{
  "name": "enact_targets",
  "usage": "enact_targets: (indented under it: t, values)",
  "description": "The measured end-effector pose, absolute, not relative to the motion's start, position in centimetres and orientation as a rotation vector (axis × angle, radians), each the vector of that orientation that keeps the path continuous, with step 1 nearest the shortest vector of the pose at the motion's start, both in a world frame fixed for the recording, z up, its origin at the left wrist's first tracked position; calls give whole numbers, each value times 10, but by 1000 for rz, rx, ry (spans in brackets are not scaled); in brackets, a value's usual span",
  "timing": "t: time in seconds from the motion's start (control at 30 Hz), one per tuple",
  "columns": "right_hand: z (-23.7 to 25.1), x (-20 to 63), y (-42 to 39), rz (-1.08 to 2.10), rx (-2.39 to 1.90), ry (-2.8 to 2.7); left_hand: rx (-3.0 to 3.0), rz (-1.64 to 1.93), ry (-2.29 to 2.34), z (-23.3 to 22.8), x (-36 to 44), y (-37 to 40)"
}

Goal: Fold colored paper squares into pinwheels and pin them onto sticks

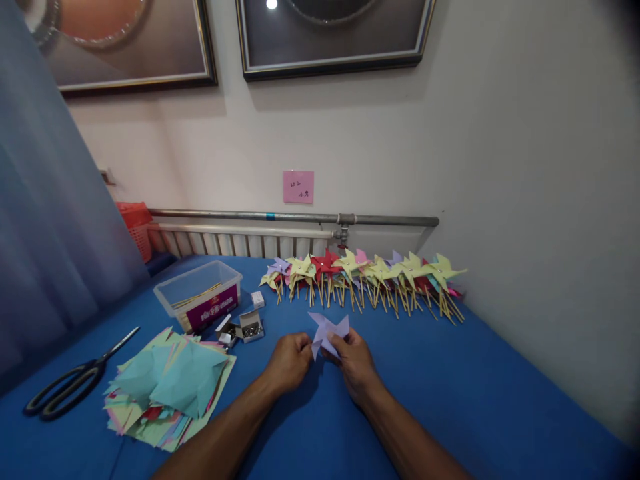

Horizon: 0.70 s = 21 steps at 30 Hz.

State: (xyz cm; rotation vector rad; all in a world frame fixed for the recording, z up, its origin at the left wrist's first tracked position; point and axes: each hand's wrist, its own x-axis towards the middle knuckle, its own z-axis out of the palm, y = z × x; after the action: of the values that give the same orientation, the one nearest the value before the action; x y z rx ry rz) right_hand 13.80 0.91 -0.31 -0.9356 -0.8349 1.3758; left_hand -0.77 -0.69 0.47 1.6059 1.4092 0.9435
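Observation:
Over the blue table, both my hands pinch a folded lavender paper pinwheel head. My left hand grips its lower left edge. My right hand holds its right side from below. The paper's points stick up above my fingers. No stick is visible on it.
A row of finished paper pinwheels on sticks lies along the wall. A pile of cut coloured paper and black scissors lie at the left. A clear plastic tub with sticks and small open boxes of pins stand nearby.

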Motion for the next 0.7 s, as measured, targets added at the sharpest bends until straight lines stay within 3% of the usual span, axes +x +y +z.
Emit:
enact_targets:
  t: [0.7]
  values:
    - [0,153,19,1263,-953,-790,1620,938,1374,9,-13,-8]
